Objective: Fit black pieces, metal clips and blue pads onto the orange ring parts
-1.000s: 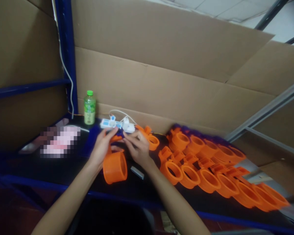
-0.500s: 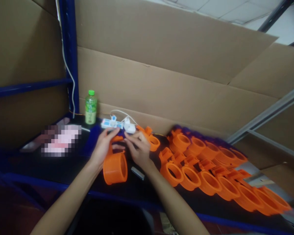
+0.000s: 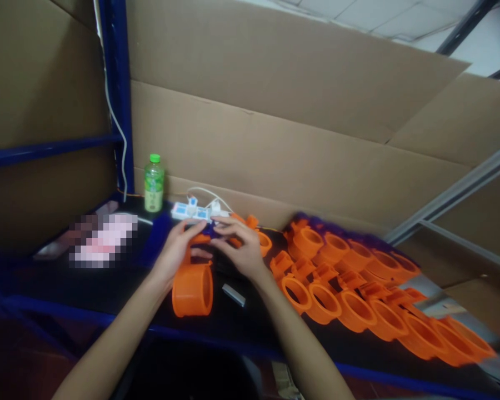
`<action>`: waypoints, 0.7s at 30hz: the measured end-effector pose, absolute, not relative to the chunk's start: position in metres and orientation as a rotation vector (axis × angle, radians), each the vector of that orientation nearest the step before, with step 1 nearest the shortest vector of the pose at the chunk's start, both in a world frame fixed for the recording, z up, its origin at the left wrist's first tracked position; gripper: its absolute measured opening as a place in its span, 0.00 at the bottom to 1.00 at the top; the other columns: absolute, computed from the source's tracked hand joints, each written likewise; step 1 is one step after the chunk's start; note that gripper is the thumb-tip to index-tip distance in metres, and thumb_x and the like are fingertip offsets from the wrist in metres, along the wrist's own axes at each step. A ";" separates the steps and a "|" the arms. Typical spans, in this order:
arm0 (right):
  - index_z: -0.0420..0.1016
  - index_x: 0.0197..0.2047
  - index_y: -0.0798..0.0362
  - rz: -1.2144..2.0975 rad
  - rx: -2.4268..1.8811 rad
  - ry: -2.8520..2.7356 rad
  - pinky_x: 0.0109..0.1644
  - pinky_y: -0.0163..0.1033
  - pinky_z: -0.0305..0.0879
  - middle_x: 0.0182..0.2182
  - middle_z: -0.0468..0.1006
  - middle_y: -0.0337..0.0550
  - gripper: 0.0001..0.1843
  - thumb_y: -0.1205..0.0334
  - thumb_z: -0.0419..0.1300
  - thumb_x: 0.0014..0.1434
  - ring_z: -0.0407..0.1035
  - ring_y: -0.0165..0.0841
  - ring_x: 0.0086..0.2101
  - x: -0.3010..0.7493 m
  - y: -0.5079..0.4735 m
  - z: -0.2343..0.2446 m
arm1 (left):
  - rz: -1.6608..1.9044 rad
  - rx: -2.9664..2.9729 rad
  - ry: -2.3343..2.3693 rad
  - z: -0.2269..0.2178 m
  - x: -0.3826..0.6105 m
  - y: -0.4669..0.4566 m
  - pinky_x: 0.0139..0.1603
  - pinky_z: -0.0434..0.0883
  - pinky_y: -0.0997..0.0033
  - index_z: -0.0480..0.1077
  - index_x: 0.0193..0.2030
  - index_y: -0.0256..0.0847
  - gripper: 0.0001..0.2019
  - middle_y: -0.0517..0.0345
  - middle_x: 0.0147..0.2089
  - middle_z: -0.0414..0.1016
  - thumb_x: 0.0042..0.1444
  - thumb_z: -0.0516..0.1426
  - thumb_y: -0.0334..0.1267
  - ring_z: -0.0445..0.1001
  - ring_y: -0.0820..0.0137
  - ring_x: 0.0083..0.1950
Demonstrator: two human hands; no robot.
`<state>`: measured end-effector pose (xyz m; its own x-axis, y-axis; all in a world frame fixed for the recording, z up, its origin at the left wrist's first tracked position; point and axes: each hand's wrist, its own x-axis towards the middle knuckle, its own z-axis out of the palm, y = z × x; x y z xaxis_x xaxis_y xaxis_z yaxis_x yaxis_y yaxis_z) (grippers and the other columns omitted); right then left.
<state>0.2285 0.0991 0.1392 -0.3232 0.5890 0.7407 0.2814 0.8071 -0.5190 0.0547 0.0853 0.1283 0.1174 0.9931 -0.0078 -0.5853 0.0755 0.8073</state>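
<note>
My left hand (image 3: pixel 177 247) is closed around the upper bracket of an orange plastic cup holder (image 3: pixel 192 290), whose wide round ring hangs below the fingers. A small dark blue piece (image 3: pixel 209 229) sits at the top of that bracket, partly covered by fingertips. My right hand (image 3: pixel 242 244) has its thumb and fingertips around the right end of the blue piece; the exact contact is blurred. On the black tabletop beneath the hands lies a small grey metallic bar (image 3: pixel 234 295). Behind my right hand stands another orange holder (image 3: pixel 265 243), partly hidden.
Rows of orange holders (image 3: pixel 358 311) fill the right side of the table (image 3: pixel 250 328), the back row with dark blue parts. A power strip (image 3: pixel 183 211) with plugs and a green-capped bottle (image 3: pixel 154 186) stand at the back, before cardboard panels (image 3: pixel 275 139). A blue post (image 3: pixel 119 94) rises left.
My right hand's fingers have spread from a tight pinch and shifted slightly right. The held orange cup holder has moved a little left and down.
</note>
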 end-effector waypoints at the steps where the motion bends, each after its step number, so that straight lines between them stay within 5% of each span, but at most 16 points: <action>1: 0.80 0.42 0.50 0.403 -0.655 -1.916 0.48 0.45 0.77 0.52 0.80 0.48 0.08 0.59 0.69 0.59 0.76 0.38 0.49 0.229 0.099 0.140 | 1.334 0.769 0.690 0.128 0.055 0.085 0.19 0.75 0.70 0.74 0.45 0.40 0.19 0.53 0.34 0.79 0.49 0.70 0.45 0.78 0.67 0.23; 4: 0.80 0.46 0.48 0.426 -0.640 -1.922 0.44 0.42 0.78 0.52 0.80 0.48 0.11 0.60 0.68 0.59 0.76 0.38 0.49 0.231 0.098 0.141 | 1.320 0.799 0.671 0.129 0.054 0.085 0.21 0.77 0.68 0.75 0.45 0.39 0.19 0.52 0.35 0.80 0.50 0.69 0.45 0.79 0.66 0.24; 11: 0.80 0.47 0.46 0.353 -0.606 -1.921 0.58 0.49 0.72 0.51 0.81 0.46 0.12 0.62 0.69 0.59 0.74 0.39 0.53 0.230 0.097 0.140 | 1.247 0.777 0.591 0.133 0.051 0.085 0.24 0.80 0.63 0.76 0.43 0.38 0.15 0.48 0.37 0.81 0.54 0.67 0.45 0.81 0.62 0.27; 21: 0.81 0.47 0.48 0.449 -0.635 -1.800 0.49 0.43 0.76 0.50 0.81 0.47 0.11 0.61 0.67 0.60 0.75 0.39 0.52 0.221 0.096 0.132 | 1.198 0.750 0.531 0.134 0.051 0.083 0.27 0.81 0.64 0.75 0.45 0.37 0.14 0.46 0.39 0.81 0.57 0.65 0.44 0.81 0.62 0.30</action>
<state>0.2211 0.0957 0.1315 -0.2353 0.6221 0.7468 0.1984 0.7829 -0.5896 0.0509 0.0833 0.1338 0.2923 0.9561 0.0188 -0.6279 0.1771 0.7579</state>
